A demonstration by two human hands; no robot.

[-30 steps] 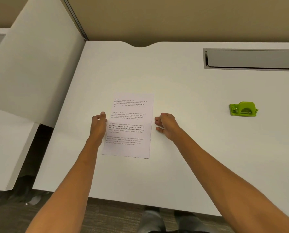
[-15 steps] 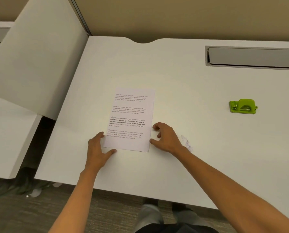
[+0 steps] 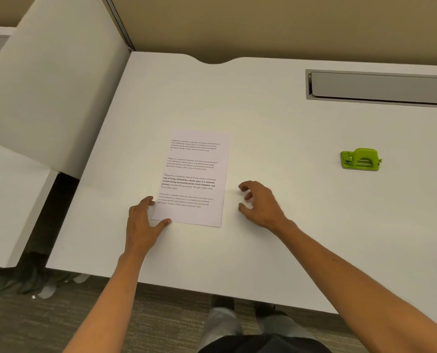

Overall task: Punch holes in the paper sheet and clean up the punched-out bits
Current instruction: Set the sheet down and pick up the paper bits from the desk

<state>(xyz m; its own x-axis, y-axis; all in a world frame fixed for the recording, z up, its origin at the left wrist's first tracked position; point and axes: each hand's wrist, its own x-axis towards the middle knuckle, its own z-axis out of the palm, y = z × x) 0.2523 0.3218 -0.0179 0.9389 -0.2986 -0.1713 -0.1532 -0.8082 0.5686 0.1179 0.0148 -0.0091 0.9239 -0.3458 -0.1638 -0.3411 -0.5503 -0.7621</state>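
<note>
Barely begun. Paper sheet (image 3: 194, 179) flat at frame centre on the white desk (image 3: 288, 225), no holes visible. Left hand (image 3: 142, 220) spread, touching its lower-left corner, gripping nothing. Right hand (image 3: 262, 202) loosely curled beside the right edge, empty. Green hole punch (image 3: 360, 160) far right, untouched. Punching and cleanup all remained.

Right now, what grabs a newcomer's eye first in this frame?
The green hole punch stands out most, alone on the white desk far to the right. Next is the printed paper sheet, flat near the desk's middle. The left hand touches its near-left corner, while the right hand hangs open just beside its right edge, apart from it.
</note>
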